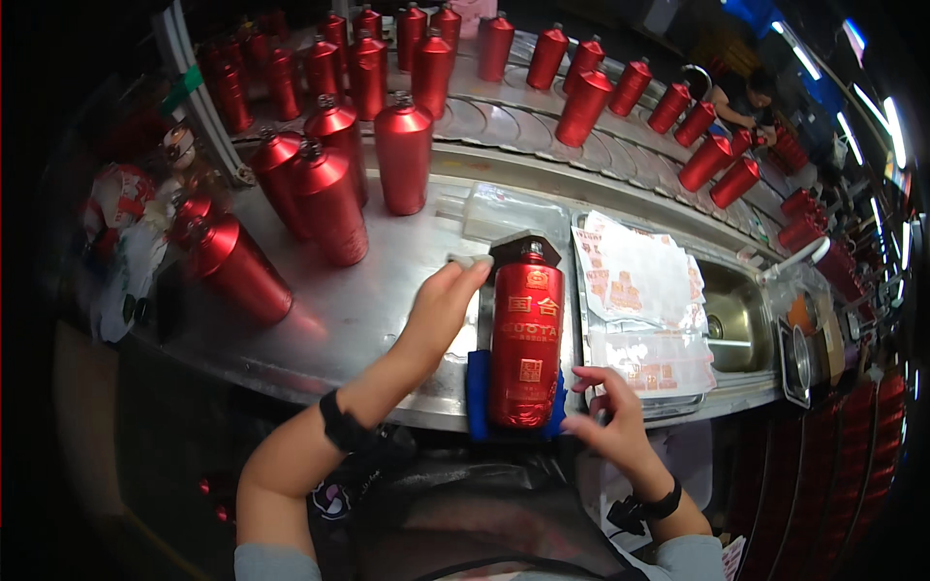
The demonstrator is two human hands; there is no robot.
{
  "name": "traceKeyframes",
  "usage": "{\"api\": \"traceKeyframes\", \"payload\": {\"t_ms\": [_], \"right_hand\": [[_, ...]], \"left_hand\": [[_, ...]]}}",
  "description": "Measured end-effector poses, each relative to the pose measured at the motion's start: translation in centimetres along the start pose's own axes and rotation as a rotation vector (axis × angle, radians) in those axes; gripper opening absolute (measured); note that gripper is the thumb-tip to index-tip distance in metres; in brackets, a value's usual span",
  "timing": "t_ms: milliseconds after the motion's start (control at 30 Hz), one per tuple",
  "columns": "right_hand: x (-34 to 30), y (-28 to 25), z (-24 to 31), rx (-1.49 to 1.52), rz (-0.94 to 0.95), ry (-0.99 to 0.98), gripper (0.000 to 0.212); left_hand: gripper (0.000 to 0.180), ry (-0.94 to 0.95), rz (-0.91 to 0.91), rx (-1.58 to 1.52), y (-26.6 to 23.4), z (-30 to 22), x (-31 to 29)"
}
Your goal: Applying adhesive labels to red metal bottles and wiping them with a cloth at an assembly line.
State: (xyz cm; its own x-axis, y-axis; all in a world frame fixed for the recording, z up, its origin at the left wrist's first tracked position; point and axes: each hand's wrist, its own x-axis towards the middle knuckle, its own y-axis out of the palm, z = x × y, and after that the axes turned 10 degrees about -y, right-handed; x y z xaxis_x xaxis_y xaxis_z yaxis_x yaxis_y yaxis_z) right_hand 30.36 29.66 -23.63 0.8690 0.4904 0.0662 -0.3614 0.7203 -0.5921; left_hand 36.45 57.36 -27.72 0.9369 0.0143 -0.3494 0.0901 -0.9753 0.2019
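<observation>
A red bottle point(525, 344) lies on its side on a blue pad point(477, 387) at the near edge of the steel worktable point(368, 310), its neck pointing away from me. My left hand point(441, 305) rests on the table at the bottle's shoulder, fingertips on a small pale object point(467, 260) beside the dark cap piece point(521, 248). My right hand point(605, 412) hovers at the bottle's base on the right, fingers bent, pinching something small I cannot make out.
Several upright red bottles point(329, 198) stand on the table's left. A curved conveyor point(523, 121) behind carries several more. Label sheets point(639, 290) lie in a tray to the right, beside a steel sink point(736, 320). Another person point(741, 102) works at the far right.
</observation>
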Motion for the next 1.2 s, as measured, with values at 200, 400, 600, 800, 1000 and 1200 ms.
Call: {"api": "traceKeyframes", "payload": {"t_ms": [200, 400, 600, 800, 1000, 1200], "right_hand": [[1.5, 4.3, 0.5, -0.459, -0.012, -0.239, 0.101], [0.1, 3.8, 3.0, -0.274, 0.02, -0.368, 0.098], [4.4, 6.2, 7.5, -0.317, 0.09, -0.7, 0.106], [12.7, 12.6, 12.0, -0.397, 0.466, -0.738, 0.099], [15.7, 18.5, 14.9, -0.671, 1.021, -0.437, 0.044], [14.2, 23.5, 9.0, -0.556, 1.416, -1.028, 0.034]], "left_hand": [[0.038, -0.439, 0.406, -0.287, 3.1, -0.8, 6.6], [0.026, -0.351, 0.559, -0.546, 2.1, -0.5, 3.0], [0.033, -0.018, 0.134, -0.306, -8.2, -5.2, -6.1], [0.02, 0.617, -0.523, -0.129, -20.3, -3.3, -23.4], [0.024, 0.493, -1.499, 0.213, -24.4, 10.3, -39.3], [0.023, 0.051, -2.283, 0.217, -21.8, 31.9, -48.0]]}}
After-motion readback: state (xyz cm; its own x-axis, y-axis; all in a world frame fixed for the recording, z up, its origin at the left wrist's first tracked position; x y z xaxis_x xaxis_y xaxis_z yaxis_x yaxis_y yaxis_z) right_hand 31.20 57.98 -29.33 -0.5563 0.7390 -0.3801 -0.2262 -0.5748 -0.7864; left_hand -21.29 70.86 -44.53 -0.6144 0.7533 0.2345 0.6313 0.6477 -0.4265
